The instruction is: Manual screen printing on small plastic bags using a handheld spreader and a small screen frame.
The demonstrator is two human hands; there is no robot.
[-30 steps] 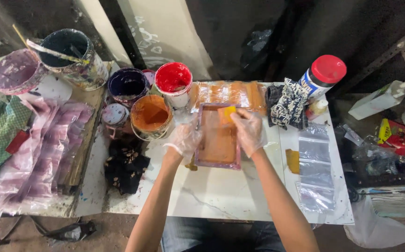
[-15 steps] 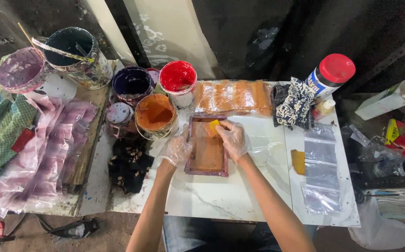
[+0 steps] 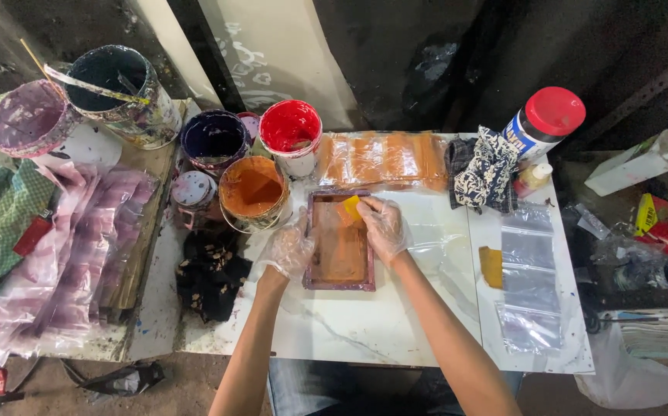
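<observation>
Pressing a yellow squeegee [image 3: 348,209] into the far end of a small wooden printing frame [image 3: 340,240], the gloved right hand [image 3: 382,225] is clamped on it, while the gloved left hand [image 3: 291,248] grips the frame's left rail near the white desk's [image 3: 349,331] middle. An orange paint tub [image 3: 253,191] stands just beside it, toward the far-left corner.

Gloved hands [image 3: 291,250] [image 3: 382,226] close together, palms down
</observation>
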